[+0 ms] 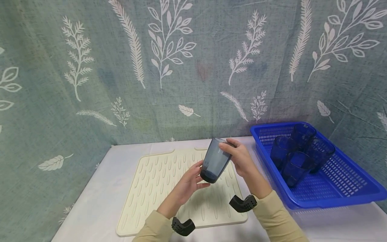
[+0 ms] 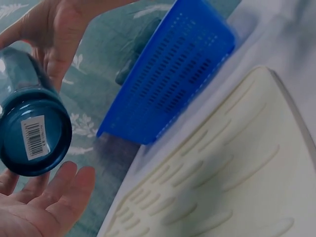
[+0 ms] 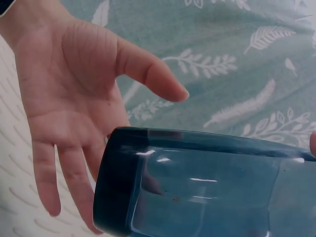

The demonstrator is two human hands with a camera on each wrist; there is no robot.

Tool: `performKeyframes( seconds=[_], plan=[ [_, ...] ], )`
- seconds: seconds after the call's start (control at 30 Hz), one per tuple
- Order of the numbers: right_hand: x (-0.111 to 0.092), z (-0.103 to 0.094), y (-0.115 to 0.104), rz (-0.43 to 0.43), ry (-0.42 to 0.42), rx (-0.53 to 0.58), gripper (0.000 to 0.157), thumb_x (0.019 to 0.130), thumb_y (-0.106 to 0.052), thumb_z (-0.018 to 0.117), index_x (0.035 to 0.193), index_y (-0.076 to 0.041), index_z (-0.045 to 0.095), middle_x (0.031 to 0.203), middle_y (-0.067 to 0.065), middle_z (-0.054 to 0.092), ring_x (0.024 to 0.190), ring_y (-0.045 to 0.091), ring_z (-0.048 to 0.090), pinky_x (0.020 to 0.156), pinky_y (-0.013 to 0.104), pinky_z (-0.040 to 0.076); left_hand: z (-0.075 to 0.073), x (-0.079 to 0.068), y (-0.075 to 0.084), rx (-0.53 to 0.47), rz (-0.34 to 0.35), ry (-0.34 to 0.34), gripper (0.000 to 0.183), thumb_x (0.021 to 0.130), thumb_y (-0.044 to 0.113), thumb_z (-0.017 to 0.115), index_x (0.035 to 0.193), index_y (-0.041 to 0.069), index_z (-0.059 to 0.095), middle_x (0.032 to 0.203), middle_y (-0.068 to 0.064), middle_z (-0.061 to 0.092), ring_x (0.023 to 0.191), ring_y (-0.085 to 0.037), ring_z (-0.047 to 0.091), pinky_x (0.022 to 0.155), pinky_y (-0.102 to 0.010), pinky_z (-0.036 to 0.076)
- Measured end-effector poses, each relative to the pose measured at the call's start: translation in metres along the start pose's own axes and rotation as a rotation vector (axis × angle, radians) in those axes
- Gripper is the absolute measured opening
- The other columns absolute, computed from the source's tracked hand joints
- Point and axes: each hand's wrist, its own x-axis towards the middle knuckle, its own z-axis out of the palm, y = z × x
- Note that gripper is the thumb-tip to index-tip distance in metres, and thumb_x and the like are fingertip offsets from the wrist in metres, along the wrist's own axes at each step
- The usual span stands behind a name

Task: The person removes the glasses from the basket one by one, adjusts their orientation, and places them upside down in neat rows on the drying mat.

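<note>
A blue-tinted drinking glass is tilted above the cream ridged drying mat, its base towards the lower left. My right hand grips it near the rim, thumb and fingers on either side. Beside the base is my left hand, palm turned up and fingers extended. In the left wrist view a barcode sticker shows on the underside of the glass. The right wrist view has the left palm spread behind the base, partly hidden by the glass.
A blue plastic basket on the right holds several more dark blue glasses. White cloth covers the table under the mat. A green leaf-patterned curtain hangs close behind the table.
</note>
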Motion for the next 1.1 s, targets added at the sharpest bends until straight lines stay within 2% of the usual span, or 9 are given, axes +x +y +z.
performKeyframes(
  seconds=[0.13, 0.3, 0.57, 0.77, 0.93, 1.1],
  plan=[
    [0.001, 0.003, 0.001, -0.004, 0.004, 0.016, 0.064, 0.084, -0.012, 0.056, 0.137, 0.009, 0.028, 0.124, 0.022, 0.042, 0.095, 0.016, 0.05, 0.096, 0.035, 0.037, 0.003, 0.002, -0.001, -0.012, -0.002, 0.011, 0.055, 0.094, 0.026, 0.037, 0.144, 0.009, 0.024, 0.131, -0.012, 0.047, 0.107, -0.015, 0.055, 0.092, -0.043, 0.045],
    [0.002, 0.007, 0.001, -0.012, 0.005, 0.04, 0.065, 0.083, -0.012, 0.057, 0.138, 0.009, 0.028, 0.126, 0.023, 0.041, 0.099, 0.019, 0.049, 0.099, 0.039, 0.035, 0.007, 0.003, -0.003, -0.032, -0.011, 0.022, 0.055, 0.093, 0.022, 0.041, 0.143, 0.009, 0.025, 0.121, -0.005, 0.052, 0.104, -0.014, 0.056, 0.091, -0.045, 0.046],
    [0.003, 0.011, 0.004, -0.01, 0.014, 0.058, 0.064, 0.084, -0.011, 0.056, 0.138, 0.009, 0.027, 0.129, 0.023, 0.039, 0.108, 0.025, 0.046, 0.103, 0.042, 0.033, 0.009, 0.004, -0.006, -0.061, -0.01, 0.032, 0.064, 0.089, 0.019, 0.053, 0.143, 0.008, 0.021, 0.126, -0.011, 0.044, 0.103, -0.015, 0.054, 0.088, -0.042, 0.048],
    [0.003, 0.011, 0.007, -0.009, 0.009, 0.06, 0.066, 0.084, -0.012, 0.056, 0.138, 0.009, 0.026, 0.13, 0.025, 0.037, 0.115, 0.031, 0.042, 0.106, 0.046, 0.029, 0.007, 0.005, -0.008, -0.087, -0.001, 0.036, 0.064, 0.09, 0.017, 0.054, 0.143, 0.007, 0.021, 0.127, -0.012, 0.042, 0.102, -0.015, 0.054, 0.088, -0.041, 0.049],
    [0.004, 0.012, 0.008, -0.001, 0.01, 0.087, 0.066, 0.084, -0.011, 0.056, 0.139, 0.009, 0.025, 0.132, 0.026, 0.037, 0.116, 0.031, 0.041, 0.107, 0.044, 0.028, 0.006, 0.005, -0.007, -0.087, 0.036, 0.084, 0.066, 0.088, 0.017, 0.057, 0.144, 0.01, 0.021, 0.132, -0.016, 0.037, 0.103, -0.017, 0.054, 0.085, -0.038, 0.051],
    [0.004, 0.013, 0.009, 0.008, 0.001, 0.12, 0.069, 0.084, -0.011, 0.055, 0.14, 0.01, 0.02, 0.134, 0.027, 0.033, 0.116, 0.03, 0.042, 0.107, 0.043, 0.027, 0.004, 0.005, -0.004, -0.075, 0.057, 0.128, 0.066, 0.087, 0.015, 0.057, 0.143, 0.008, 0.023, 0.129, -0.017, 0.039, 0.097, -0.016, 0.055, 0.079, -0.031, 0.052]
  ],
)
